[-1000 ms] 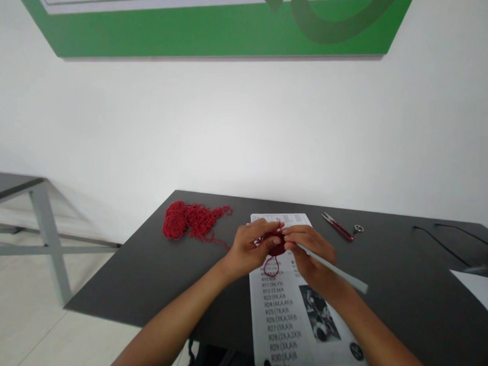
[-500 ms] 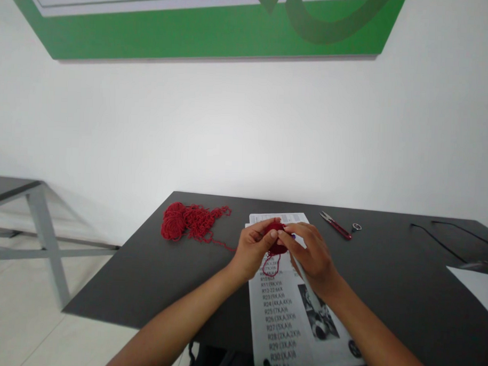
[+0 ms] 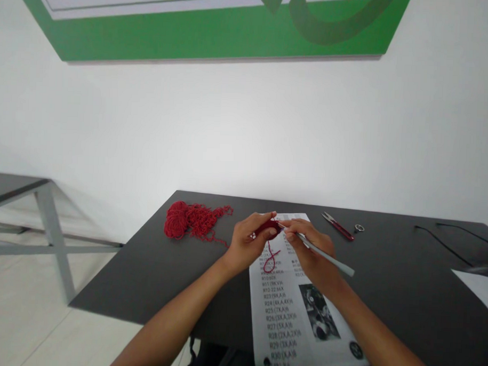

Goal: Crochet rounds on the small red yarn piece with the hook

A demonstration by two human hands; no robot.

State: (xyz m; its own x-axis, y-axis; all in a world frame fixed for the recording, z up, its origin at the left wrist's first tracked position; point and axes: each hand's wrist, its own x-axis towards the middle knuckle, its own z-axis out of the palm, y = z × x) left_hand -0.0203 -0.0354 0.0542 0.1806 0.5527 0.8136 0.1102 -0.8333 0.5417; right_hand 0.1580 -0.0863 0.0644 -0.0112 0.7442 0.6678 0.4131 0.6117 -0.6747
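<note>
My left hand (image 3: 248, 237) is closed on a small piece of dark red crochet work (image 3: 268, 226), pinched between thumb and fingers. A loose loop of red yarn (image 3: 269, 263) hangs below it over a printed sheet. In my right hand (image 3: 309, 246) is a crochet hook (image 3: 325, 255) with a long grey handle, held like a pen. Its tip meets the crochet work at the near side of my left fingers. From the red yarn ball and loose tangle (image 3: 176, 220) on the left, a strand runs toward my left hand.
The printed pattern sheet (image 3: 279, 317) lies under my hands on the dark table (image 3: 176, 279). Thread snips (image 3: 338, 227) and a small ring-shaped item (image 3: 359, 228) are at the back right. Farther right are black glasses temples (image 3: 442, 246) and white paper (image 3: 474, 287).
My right hand has turned, so the hook's handle now points out to the right instead of down along the palm. The crochet work has tilted in my left hand.
</note>
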